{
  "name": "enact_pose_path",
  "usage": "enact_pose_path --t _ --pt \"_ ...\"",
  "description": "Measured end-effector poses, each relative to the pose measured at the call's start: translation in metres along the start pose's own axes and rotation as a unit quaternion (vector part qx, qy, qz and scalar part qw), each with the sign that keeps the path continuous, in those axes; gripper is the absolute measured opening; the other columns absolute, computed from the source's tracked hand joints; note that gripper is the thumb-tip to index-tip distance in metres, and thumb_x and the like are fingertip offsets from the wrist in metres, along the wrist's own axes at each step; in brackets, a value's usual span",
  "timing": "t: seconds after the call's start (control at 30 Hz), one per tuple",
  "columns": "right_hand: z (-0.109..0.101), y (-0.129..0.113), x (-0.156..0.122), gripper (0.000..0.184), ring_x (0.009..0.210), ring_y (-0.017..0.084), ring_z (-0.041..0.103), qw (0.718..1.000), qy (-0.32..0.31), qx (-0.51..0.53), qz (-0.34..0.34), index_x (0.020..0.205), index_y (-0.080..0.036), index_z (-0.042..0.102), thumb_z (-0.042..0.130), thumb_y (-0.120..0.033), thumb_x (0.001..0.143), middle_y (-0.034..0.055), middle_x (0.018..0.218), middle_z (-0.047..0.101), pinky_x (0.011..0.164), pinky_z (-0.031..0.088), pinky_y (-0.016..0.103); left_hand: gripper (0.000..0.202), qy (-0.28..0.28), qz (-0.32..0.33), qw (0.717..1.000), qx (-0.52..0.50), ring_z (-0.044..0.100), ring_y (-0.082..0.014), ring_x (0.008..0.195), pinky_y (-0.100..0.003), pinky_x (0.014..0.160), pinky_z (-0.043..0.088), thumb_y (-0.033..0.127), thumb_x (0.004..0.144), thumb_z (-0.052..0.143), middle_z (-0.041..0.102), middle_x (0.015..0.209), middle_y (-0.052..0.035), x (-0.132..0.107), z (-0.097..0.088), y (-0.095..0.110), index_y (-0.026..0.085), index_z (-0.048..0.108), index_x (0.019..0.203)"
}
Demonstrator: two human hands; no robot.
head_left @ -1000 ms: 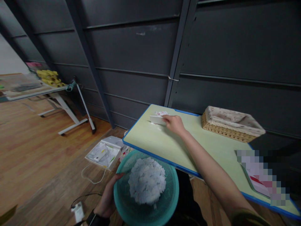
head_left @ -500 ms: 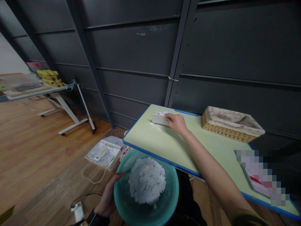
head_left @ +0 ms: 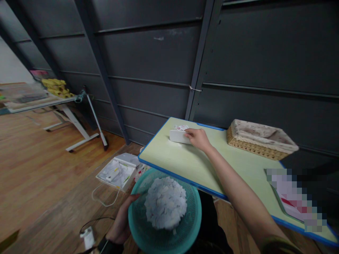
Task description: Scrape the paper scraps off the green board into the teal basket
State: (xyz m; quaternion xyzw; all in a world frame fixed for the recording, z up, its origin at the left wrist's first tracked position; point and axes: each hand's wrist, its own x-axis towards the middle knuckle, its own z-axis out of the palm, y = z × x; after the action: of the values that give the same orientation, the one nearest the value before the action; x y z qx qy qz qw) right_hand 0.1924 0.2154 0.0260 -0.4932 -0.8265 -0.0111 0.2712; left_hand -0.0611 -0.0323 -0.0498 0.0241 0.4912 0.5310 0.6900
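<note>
My right hand pinches one end of a flat white rectangular piece, which stands on its long edge on the pale green tabletop. Just behind that piece lies a small heap of white scraps with reddish bits. Below the table's front edge, my left hand grips the left rim of a teal plastic basket; its fingers are partly hidden. Inside the basket is a large mound of pale torn scraps, which look like paper.
A cloth-lined wicker basket stands at the table's back right, with a partly blurred booklet nearer me. On the floor at left are an open white box and a white plug adapter with cords. A dark panelled wall rises behind.
The white piece has moved slightly towards me across the tabletop, along with my right hand. My left hand and the teal basket have stayed in place.
</note>
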Motion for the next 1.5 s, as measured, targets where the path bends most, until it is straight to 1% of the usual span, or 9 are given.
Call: enact_pose_path --t 0.27,0.57,0.77,0.87,0.97,1.17,1.27,1.4,1.5 --pt "-0.001 0.000 0.001 0.024 0.097 0.025 0.069 0.999 -0.002 0.032 -0.002 0.100 -0.022 0.076 0.055 -0.024 0.087 0.0083 0.107 0.075 0.082 0.048 0.031 0.052 0.012 -0.026 0.999 0.036 0.076 -0.0332 0.082 -0.042 0.073 0.056 0.020 0.078 0.066 0.081 0.095 -0.0163 -0.003 0.004 0.003 0.007 0.060 0.128" --pt "0.006 -0.004 0.000 0.025 0.103 0.023 0.068 0.997 0.027 0.073 0.004 0.105 -0.023 0.075 0.056 -0.025 0.089 0.0074 0.112 0.073 0.087 0.047 0.030 0.057 0.031 -0.017 0.998 0.047 0.076 -0.0327 0.081 -0.044 0.078 0.056 0.018 0.077 0.065 0.081 0.097 -0.0134 -0.005 0.003 0.002 0.012 0.057 0.133" --pt "-0.002 -0.002 0.000 0.021 0.080 0.021 0.068 0.995 -0.027 0.099 -0.021 0.090 -0.018 0.076 0.057 -0.023 0.085 0.0061 0.091 0.077 0.071 0.045 0.027 0.059 0.020 -0.027 0.998 0.054 0.073 -0.0264 0.057 -0.042 0.069 0.056 0.020 0.078 0.065 0.081 0.095 -0.0122 -0.004 0.002 0.003 0.013 0.054 0.136" --pt "-0.008 0.003 0.001 0.022 0.076 0.020 0.067 0.991 -0.024 0.132 -0.019 0.090 -0.016 0.077 0.057 -0.024 0.083 0.0058 0.089 0.077 0.068 0.045 0.027 0.057 0.015 -0.030 0.998 0.047 0.076 -0.0296 0.068 -0.042 0.070 0.056 0.021 0.078 0.066 0.081 0.095 -0.0138 -0.002 0.001 0.003 0.011 0.056 0.133" --pt "-0.007 0.007 0.002 0.024 0.085 0.022 0.069 0.991 0.013 0.132 0.004 0.096 -0.017 0.077 0.058 -0.025 0.083 0.0072 0.099 0.076 0.075 0.047 0.029 0.055 0.014 -0.026 0.999 0.035 0.076 -0.0333 0.082 -0.043 0.073 0.057 0.019 0.077 0.067 0.081 0.095 -0.0155 -0.001 0.001 0.003 0.009 0.058 0.130" --pt "0.001 0.004 0.001 0.024 0.092 0.023 0.069 0.994 0.004 0.108 0.004 0.098 -0.019 0.077 0.057 -0.024 0.084 0.0089 0.105 0.075 0.079 0.047 0.030 0.041 0.019 -0.013 0.999 0.030 0.076 -0.0316 0.085 -0.042 0.079 0.057 0.016 0.076 0.067 0.081 0.093 -0.0142 -0.003 0.002 0.002 0.009 0.066 0.117" --pt "-0.001 0.003 0.001 0.024 0.087 0.022 0.068 0.995 -0.009 0.102 -0.002 0.095 -0.019 0.077 0.056 -0.023 0.084 0.0083 0.100 0.076 0.075 0.046 0.029 0.029 0.037 -0.003 0.998 0.056 0.076 -0.0313 0.081 -0.041 0.075 0.058 0.020 0.079 0.064 0.081 0.088 -0.0144 -0.007 0.004 0.001 0.007 0.070 0.104" --pt "-0.010 0.007 0.001 0.023 0.075 0.020 0.066 0.992 -0.030 0.124 -0.009 0.088 -0.017 0.077 0.057 -0.023 0.081 0.0056 0.086 0.077 0.069 0.045 0.027 0.034 0.038 0.000 0.997 0.062 0.075 -0.0282 0.066 -0.040 0.066 0.057 0.020 0.078 0.064 0.082 0.086 -0.0124 -0.009 0.006 0.000 0.009 0.069 0.110" --pt "-0.013 0.010 0.001 0.022 0.074 0.020 0.066 0.990 -0.024 0.140 -0.010 0.088 -0.016 0.078 0.058 -0.025 0.080 0.0054 0.087 0.076 0.067 0.045 0.028 0.033 0.036 -0.005 0.997 0.064 0.074 -0.0254 0.058 -0.038 0.062 0.056 0.020 0.080 0.063 0.082 0.087 -0.0122 -0.008 0.007 0.002 0.009 0.069 0.110"
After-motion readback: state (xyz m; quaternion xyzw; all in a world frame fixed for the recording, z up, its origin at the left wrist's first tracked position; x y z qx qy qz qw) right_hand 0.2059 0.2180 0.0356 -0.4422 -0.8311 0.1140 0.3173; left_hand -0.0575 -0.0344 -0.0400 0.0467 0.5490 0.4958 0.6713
